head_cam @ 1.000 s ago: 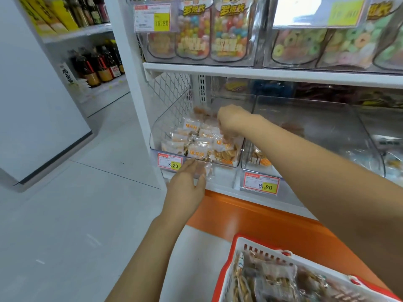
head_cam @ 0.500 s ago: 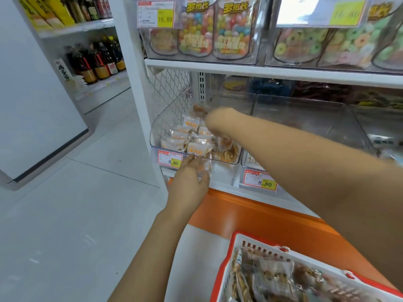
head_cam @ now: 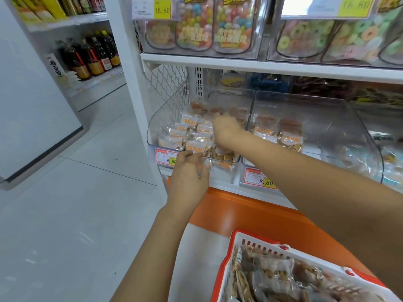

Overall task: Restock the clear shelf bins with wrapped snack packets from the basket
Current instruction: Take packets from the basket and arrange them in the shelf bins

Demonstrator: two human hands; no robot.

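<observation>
- Snack packets (head_cam: 197, 136) lie heaped in the clear left-hand bin (head_cam: 156, 127) at the frame's centre, with more in the red basket (head_cam: 224, 262) at lower right.
- Your right hand (head_cam: 226, 129) is down among the heap, knuckles up. The blur there keeps me from telling whether it grips a packet or only presses on the pile.
- Your left hand (head_cam: 188, 177) sits at the bin's front wall, beside the price tag (head_cam: 165, 156). Its fingers curl on what looks like a loose packet (head_cam: 207, 165) in clear wrap.
- To do this step well, I'd push the heaped packets towards the back and flatten them. That gives the front lip room before the loose packet goes over it.
- Lay packets flat and label-up. Crinkly wrap slides, and a heap built high at the low front wall will likely spill onto the orange ledge (head_cam: 250, 214) below.
- The neighbouring bin (head_cam: 327, 114), right of centre, holds only a few packets, so I judge it needs the larger share of the basket's stock.
- Hard to make out: your right fingertips, the back of the left-hand bin under the shelf, and the print on the wrappers.
- Cut off: the basket runs past the bottom edge and under your right forearm, so you can't judge how much it holds.
</observation>
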